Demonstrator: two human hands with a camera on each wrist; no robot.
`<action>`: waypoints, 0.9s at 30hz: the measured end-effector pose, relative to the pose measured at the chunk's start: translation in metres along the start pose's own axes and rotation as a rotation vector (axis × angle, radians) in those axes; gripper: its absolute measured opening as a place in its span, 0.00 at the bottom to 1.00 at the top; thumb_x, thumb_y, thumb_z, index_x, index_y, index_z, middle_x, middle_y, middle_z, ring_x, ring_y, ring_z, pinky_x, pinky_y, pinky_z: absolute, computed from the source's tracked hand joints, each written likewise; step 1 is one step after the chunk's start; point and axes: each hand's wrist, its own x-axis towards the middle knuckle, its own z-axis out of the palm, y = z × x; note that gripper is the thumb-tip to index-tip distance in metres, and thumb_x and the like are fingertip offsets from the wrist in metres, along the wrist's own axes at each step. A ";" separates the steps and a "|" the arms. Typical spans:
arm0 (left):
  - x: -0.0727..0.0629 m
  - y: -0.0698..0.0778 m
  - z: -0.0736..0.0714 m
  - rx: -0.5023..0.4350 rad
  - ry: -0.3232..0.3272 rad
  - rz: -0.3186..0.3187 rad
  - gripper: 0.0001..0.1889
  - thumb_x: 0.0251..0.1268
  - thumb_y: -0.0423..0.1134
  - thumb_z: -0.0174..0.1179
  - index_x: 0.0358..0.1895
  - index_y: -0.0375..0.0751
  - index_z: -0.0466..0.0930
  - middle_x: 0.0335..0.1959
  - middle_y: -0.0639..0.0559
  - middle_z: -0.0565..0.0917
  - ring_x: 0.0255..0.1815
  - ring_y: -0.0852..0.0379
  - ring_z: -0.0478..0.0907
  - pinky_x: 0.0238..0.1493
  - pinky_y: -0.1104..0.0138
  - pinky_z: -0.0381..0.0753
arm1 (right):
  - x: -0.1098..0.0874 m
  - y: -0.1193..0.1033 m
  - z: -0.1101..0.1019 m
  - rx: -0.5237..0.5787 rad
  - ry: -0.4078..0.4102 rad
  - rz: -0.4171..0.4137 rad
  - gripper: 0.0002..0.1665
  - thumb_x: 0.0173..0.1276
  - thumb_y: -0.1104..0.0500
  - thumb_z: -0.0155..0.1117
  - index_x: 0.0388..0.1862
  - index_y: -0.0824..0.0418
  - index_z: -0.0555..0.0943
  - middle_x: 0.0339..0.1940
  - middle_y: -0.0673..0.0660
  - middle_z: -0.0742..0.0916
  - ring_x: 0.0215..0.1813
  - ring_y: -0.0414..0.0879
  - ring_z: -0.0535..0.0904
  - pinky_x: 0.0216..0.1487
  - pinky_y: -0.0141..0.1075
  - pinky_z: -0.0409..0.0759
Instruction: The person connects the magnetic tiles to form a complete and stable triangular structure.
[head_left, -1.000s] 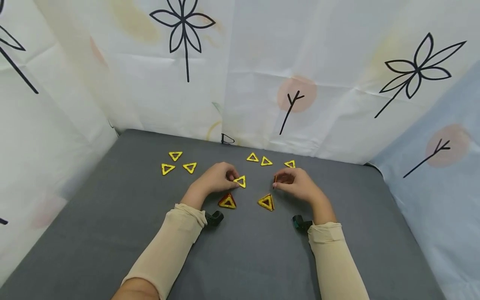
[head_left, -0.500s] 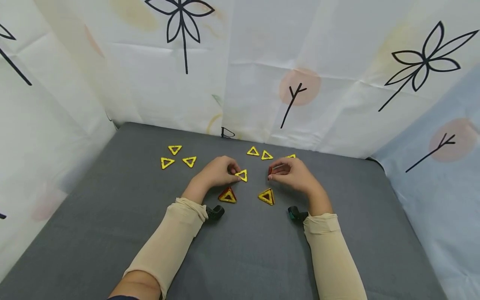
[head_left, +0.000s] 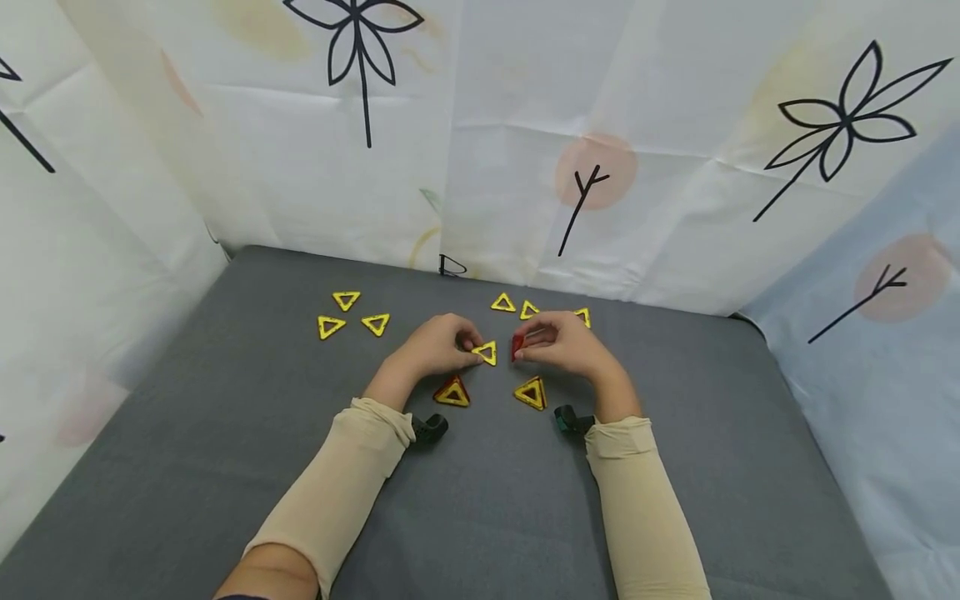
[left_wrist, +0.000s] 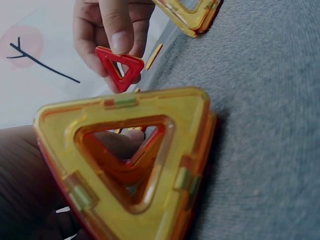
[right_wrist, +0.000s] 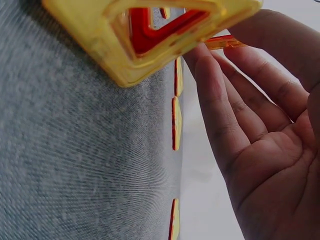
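My left hand (head_left: 438, 343) pinches a yellow triangular magnetic tile (head_left: 492, 353) between thumb and fingers, low over the table's middle. Facing it from the right, my right hand (head_left: 566, 342) grips another triangular magnetic tile (head_left: 517, 347), its red side showing; the left wrist view shows that red face (left_wrist: 129, 61) under the thumb. A small gap separates the two tiles. Nearer the body are two thicker triangular pieces, one yellow with red edges (head_left: 452, 403) by the left wrist, one yellow (head_left: 520, 392) by the right. Each looms large in its wrist view.
Three yellow triangular tiles (head_left: 331, 327) lie apart at the back left of the grey table (head_left: 480, 517). Three more (head_left: 503, 302) lie behind the right hand, partly covered by it. A patterned white cloth (head_left: 510, 167) hangs behind the table's far edge.
My right hand has moved left with its tile, closing in on the left hand's tile, and the tile's red face has turned into sight. My left hand stays nearly still.
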 end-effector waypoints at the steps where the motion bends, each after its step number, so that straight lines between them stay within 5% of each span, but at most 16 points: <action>1: 0.000 0.000 0.001 0.001 -0.002 0.001 0.09 0.69 0.44 0.74 0.48 0.48 0.91 0.42 0.54 0.87 0.43 0.55 0.81 0.51 0.57 0.81 | 0.000 0.000 0.000 0.004 -0.001 0.002 0.19 0.68 0.66 0.76 0.57 0.68 0.86 0.54 0.66 0.91 0.53 0.52 0.91 0.54 0.42 0.88; 11: -0.002 0.005 0.001 0.007 -0.009 -0.004 0.09 0.69 0.44 0.74 0.48 0.48 0.91 0.41 0.54 0.87 0.43 0.55 0.80 0.51 0.57 0.80 | 0.004 0.004 0.001 0.036 -0.049 0.026 0.19 0.70 0.67 0.74 0.59 0.69 0.85 0.53 0.68 0.90 0.54 0.54 0.91 0.49 0.36 0.87; 27: 0.003 0.009 0.007 0.020 -0.026 0.024 0.09 0.68 0.44 0.75 0.47 0.48 0.91 0.41 0.55 0.87 0.41 0.56 0.81 0.49 0.58 0.80 | 0.007 0.005 0.006 0.015 -0.077 0.018 0.17 0.70 0.68 0.74 0.57 0.68 0.85 0.53 0.67 0.90 0.56 0.57 0.90 0.55 0.45 0.89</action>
